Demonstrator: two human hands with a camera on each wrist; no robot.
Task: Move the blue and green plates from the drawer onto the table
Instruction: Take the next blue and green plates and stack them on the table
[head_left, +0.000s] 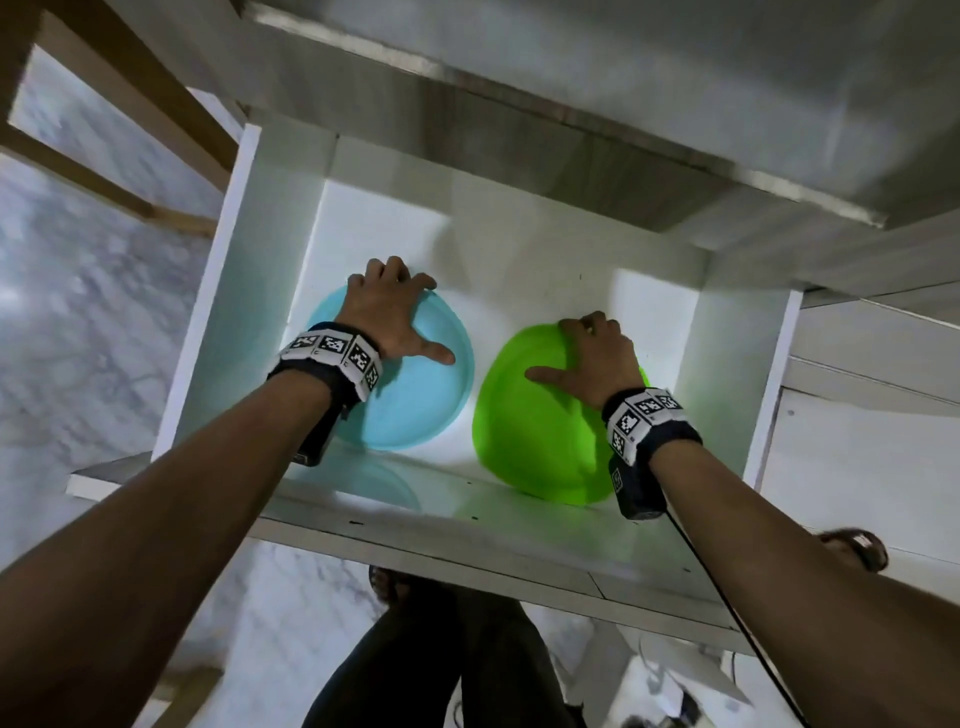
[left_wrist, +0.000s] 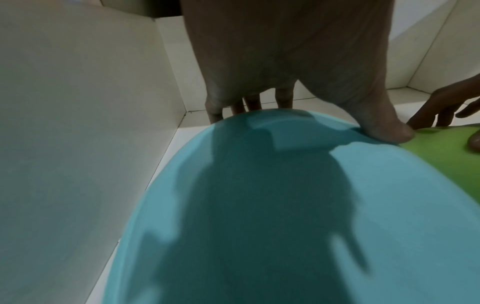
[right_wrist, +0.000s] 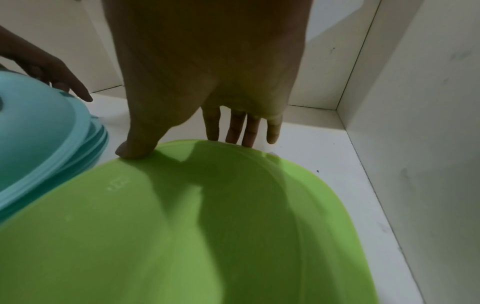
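Note:
A blue plate (head_left: 415, 395) lies at the left of the open white drawer (head_left: 244, 291), a green plate (head_left: 540, 441) at its right, the two side by side. My left hand (head_left: 395, 312) grips the blue plate: fingers (left_wrist: 252, 102) hook behind its far rim, thumb (left_wrist: 389, 131) presses on top. My right hand (head_left: 592, 353) holds the green plate (right_wrist: 207, 226) the same way, fingers (right_wrist: 239, 131) over the far edge, thumb (right_wrist: 135, 148) on its surface. The right wrist view shows layered rims under the blue plate (right_wrist: 39, 133), so it is a stack.
The grey tabletop (head_left: 623, 78) overhangs the back of the drawer. A wooden chair frame (head_left: 104, 130) stands at the left on the marble floor. My feet and a black cable (head_left: 727, 597) are below the drawer's front edge. White drawer walls close in both plates.

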